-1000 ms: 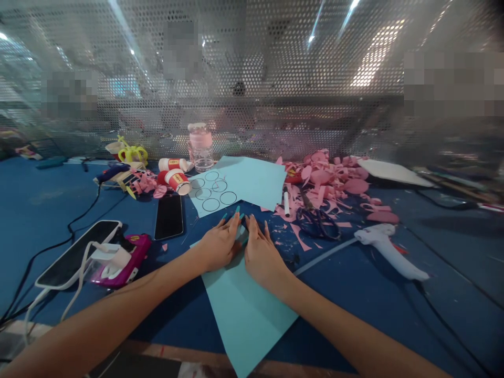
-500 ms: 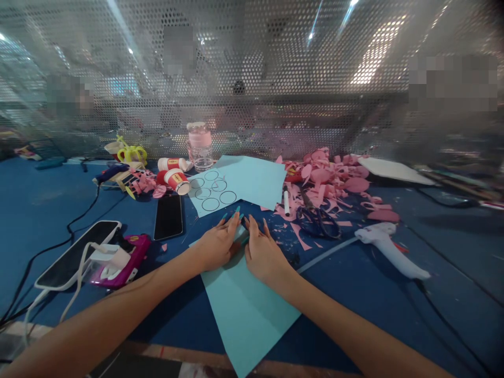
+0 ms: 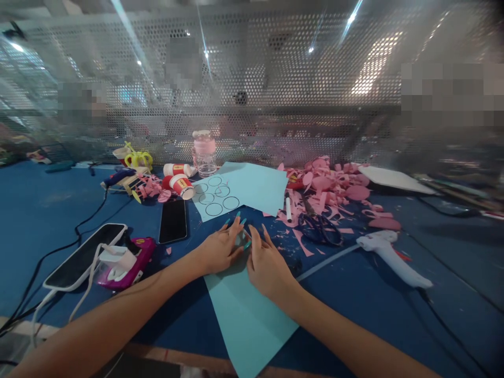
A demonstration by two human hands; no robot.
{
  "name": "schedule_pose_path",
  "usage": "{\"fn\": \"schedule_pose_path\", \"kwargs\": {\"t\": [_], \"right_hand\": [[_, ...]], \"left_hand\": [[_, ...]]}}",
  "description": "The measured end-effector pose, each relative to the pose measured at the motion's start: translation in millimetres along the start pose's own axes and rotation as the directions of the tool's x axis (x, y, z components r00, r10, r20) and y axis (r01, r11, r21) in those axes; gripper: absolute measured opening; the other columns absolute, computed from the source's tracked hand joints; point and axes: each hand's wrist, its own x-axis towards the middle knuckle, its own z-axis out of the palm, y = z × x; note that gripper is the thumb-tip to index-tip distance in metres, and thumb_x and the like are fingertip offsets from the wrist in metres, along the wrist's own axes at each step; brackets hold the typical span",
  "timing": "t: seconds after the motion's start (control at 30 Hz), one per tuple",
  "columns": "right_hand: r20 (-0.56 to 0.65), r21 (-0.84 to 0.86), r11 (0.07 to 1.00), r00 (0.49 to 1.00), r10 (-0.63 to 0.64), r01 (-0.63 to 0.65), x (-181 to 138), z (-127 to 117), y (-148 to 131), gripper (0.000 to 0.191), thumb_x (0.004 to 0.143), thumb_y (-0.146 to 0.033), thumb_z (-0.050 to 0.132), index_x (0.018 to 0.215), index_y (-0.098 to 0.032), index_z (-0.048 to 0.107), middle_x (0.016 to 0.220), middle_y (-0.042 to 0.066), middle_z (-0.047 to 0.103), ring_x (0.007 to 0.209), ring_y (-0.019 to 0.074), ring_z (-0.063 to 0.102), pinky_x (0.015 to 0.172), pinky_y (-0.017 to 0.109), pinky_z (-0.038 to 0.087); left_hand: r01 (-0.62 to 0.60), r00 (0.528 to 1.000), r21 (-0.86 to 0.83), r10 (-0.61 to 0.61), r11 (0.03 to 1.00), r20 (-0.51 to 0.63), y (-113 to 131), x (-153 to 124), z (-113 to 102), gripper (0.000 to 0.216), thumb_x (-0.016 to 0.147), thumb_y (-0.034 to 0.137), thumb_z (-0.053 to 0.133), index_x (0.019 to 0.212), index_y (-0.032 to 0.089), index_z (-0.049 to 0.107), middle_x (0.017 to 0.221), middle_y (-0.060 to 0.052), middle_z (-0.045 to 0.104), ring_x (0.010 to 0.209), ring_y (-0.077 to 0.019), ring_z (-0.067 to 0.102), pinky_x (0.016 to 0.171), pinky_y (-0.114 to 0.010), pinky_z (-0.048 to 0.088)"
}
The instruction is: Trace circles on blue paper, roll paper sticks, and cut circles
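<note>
A light blue sheet of paper (image 3: 252, 320) lies slanted across the near table, its closest corner hanging past the front edge. Both hands are at its far end. My left hand (image 3: 220, 248) has its fingers closed on the paper there, turquoise nails showing. Just beside it, my right hand (image 3: 270, 265) pinches the same end with bent fingers. A thin pale edge of paper shows between the fingertips; most of that end is hidden by the hands. Beyond them lie more blue sheets (image 3: 260, 184), the left one marked with several drawn circles (image 3: 213, 209).
At right are a white glue gun (image 3: 397, 260), dark-handled scissors (image 3: 321, 229), a marker (image 3: 288, 207) and pink paper scraps (image 3: 323, 184). At left lie a black phone (image 3: 173, 221), a white-cased phone (image 3: 84, 257) and paper cups (image 3: 182, 187). A bottle (image 3: 205, 154) stands behind, before a perforated metal screen (image 3: 252, 68).
The view has shifted slightly, so everything sits a little lower. My fingers have moved a little on the paper's far end; its left corner, visible before, no longer shows.
</note>
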Motion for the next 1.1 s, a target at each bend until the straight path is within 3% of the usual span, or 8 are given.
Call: {"fn": "schedule_pose_path", "kwargs": {"t": [0.4,0.57,0.73,0.9,1.1], "right_hand": [[0.046,0.084,0.994,0.997,0.064,-0.068,-3,2,0,0.073,0.076,-0.004,0.031,0.139,0.001,-0.006,0.122,0.021,0.054,0.120,0.0201,0.045,0.100,0.042,0.037],[0.015,0.072,0.995,0.998,0.063,-0.064,-3,0,0,0.069,0.075,-0.005,0.034,0.138,0.003,0.007,0.120,0.022,0.055,0.121,0.0221,0.044,0.099,0.043,0.039],[-0.043,0.026,0.990,0.989,0.140,-0.139,-5,-2,-6,0.063,0.073,-0.005,0.041,0.134,-0.002,0.022,0.117,0.020,0.057,0.118,0.0271,0.046,0.092,0.041,0.046],[-0.119,0.039,0.990,0.983,0.140,-0.137,-6,4,-7,0.075,0.073,-0.001,0.039,0.139,-0.005,0.005,0.136,0.025,0.033,0.128,0.0310,0.031,0.096,0.048,0.042],[0.061,0.153,0.980,0.991,0.119,-0.127,-3,12,0,0.085,0.071,0.003,0.036,0.137,-0.001,-0.016,0.144,0.028,0.012,0.135,0.0294,0.008,0.105,0.049,0.030]], "left_hand": [[-0.009,1.000,0.033,0.009,0.999,-0.004,2,-2,1,0.068,0.089,0.037,0.030,0.139,0.007,-0.007,0.135,-0.020,0.039,0.129,-0.0256,0.032,0.103,-0.044,0.029],[0.003,1.000,0.032,-0.003,0.999,0.002,6,-3,-1,0.072,0.087,0.036,0.036,0.138,0.006,-0.004,0.135,-0.022,0.039,0.128,-0.0267,0.034,0.102,-0.044,0.031],[-0.056,0.998,0.061,0.057,0.997,-0.015,5,-4,0,0.072,0.085,0.038,0.038,0.137,0.003,0.003,0.134,-0.026,0.038,0.128,-0.0293,0.032,0.105,-0.046,0.027],[-0.102,0.995,0.066,0.104,0.993,-0.014,4,-4,2,0.070,0.086,0.035,0.037,0.136,0.004,-0.001,0.136,-0.027,0.034,0.130,-0.0305,0.028,0.103,-0.049,0.029],[-0.027,0.999,0.055,0.025,0.998,0.039,10,-3,-4,0.075,0.084,0.032,0.041,0.137,0.001,-0.003,0.134,-0.025,0.038,0.129,-0.0308,0.029,0.102,-0.045,0.032]]}}
